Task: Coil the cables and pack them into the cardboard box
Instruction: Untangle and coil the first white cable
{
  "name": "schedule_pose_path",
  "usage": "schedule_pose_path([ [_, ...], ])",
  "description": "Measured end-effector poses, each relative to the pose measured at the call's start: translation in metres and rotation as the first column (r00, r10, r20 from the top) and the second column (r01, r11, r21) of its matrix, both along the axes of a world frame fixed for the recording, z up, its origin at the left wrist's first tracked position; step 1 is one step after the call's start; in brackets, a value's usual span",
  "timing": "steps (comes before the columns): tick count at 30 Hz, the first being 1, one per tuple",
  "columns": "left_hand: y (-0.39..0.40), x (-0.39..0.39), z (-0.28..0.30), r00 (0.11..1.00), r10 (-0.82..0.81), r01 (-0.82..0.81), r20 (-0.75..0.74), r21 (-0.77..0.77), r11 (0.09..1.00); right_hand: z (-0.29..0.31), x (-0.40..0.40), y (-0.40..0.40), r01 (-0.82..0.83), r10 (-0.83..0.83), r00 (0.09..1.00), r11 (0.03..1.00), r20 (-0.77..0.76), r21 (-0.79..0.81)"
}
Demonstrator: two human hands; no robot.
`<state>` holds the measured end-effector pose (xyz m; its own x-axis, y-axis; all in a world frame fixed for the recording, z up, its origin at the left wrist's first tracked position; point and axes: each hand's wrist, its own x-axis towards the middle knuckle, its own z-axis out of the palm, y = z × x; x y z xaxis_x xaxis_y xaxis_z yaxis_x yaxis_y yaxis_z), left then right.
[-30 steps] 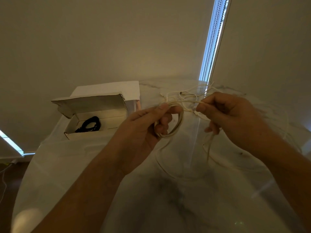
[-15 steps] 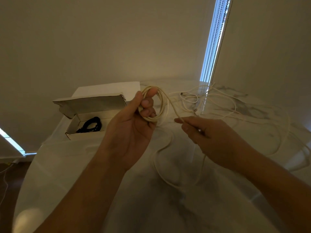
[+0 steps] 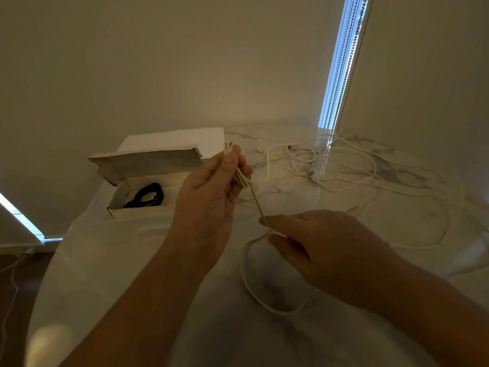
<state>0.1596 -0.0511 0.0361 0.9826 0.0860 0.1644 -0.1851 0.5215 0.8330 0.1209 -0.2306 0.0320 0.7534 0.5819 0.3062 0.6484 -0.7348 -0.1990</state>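
A white marble-patterned tabletop (image 3: 357, 337) fills the lower part of the view, set against a plain wall (image 3: 185, 62), with a narrow strip of window and bead-chain blind cords (image 3: 341, 62) to the right. At the far left of the tabletop stands an open cardboard box (image 3: 148, 192), its lid flap raised at the back, and a coiled black cable (image 3: 146, 198) lies inside it. Loose white cables (image 3: 352, 168) sprawl in tangled loops over the far right of the tabletop, their connector ends lying among them near the base of the window strip. The left hand (image 3: 209, 197) is raised just to the right of the box, its thumb and curled fingers clamped round a small coil of white cable (image 3: 239, 170) made of several turns. From the bottom of that coil a single strand runs down to the right hand (image 3: 325, 247), which is lower and nearer, pinching the strand between thumb and forefinger. Below the right hand the same white cable hangs in a slack loop (image 3: 254, 292) that lies on the tabletop and passes under the right wrist. A thin white cord (image 3: 10, 292) trails over the dark floor at the far left edge.
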Motion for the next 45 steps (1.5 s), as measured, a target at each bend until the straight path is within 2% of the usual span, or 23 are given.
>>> schedule_pose_path([
  [2,-0.005,-0.004,-0.002,0.997,0.045,-0.058,0.057,0.241,0.969,0.002,-0.002,0.001,-0.033,0.032,0.999,0.999,0.028,0.017],
  [3,-0.007,-0.006,-0.002,0.993,0.072,-0.101,0.092,0.369,0.924,0.003,-0.002,0.001,-0.044,0.042,0.998,0.999,0.053,0.029],
  [6,-0.010,-0.010,-0.004,0.977,0.059,-0.185,0.205,0.675,0.715,0.006,0.000,0.000,-0.047,0.039,0.991,0.997,0.128,0.058],
  [9,-0.013,-0.013,-0.006,0.971,-0.054,-0.171,0.233,0.834,0.524,0.010,0.004,-0.004,-0.052,0.036,0.982,0.995,0.188,0.081],
  [13,-0.013,-0.014,-0.009,0.976,-0.165,-0.059,0.142,0.902,0.427,0.016,0.012,-0.014,-0.087,0.063,0.968,0.992,0.242,0.089],
  [17,-0.011,-0.019,0.001,0.967,-0.245,0.052,0.074,0.881,0.471,0.025,0.023,-0.031,-0.015,-0.017,0.972,0.991,0.236,0.131],
  [20,-0.015,-0.023,0.005,0.942,-0.335,0.129,0.034,0.882,0.454,0.029,0.027,-0.042,0.054,-0.082,0.977,0.988,0.195,0.144],
  [26,-0.015,-0.022,0.000,0.957,-0.275,0.025,0.094,0.916,0.400,0.025,0.032,-0.043,0.101,-0.121,0.968,0.990,0.219,0.101],
  [31,-0.015,-0.025,0.004,0.959,-0.269,0.028,0.093,0.910,0.414,0.021,0.042,-0.049,0.118,-0.141,0.971,0.985,0.194,0.127],
  [38,-0.011,-0.022,0.005,0.957,-0.289,0.166,0.029,0.762,0.626,0.018,0.047,-0.051,0.131,-0.154,0.964,0.985,0.217,0.114],
  [42,-0.010,-0.021,0.007,0.945,-0.326,0.260,0.012,0.576,0.775,0.018,0.046,-0.051,0.142,-0.170,0.958,0.981,0.230,0.132],
  [45,-0.010,-0.021,0.008,0.934,-0.356,0.321,0.009,0.411,0.853,0.018,0.046,-0.050,0.159,-0.188,0.954,0.978,0.233,0.138],
])
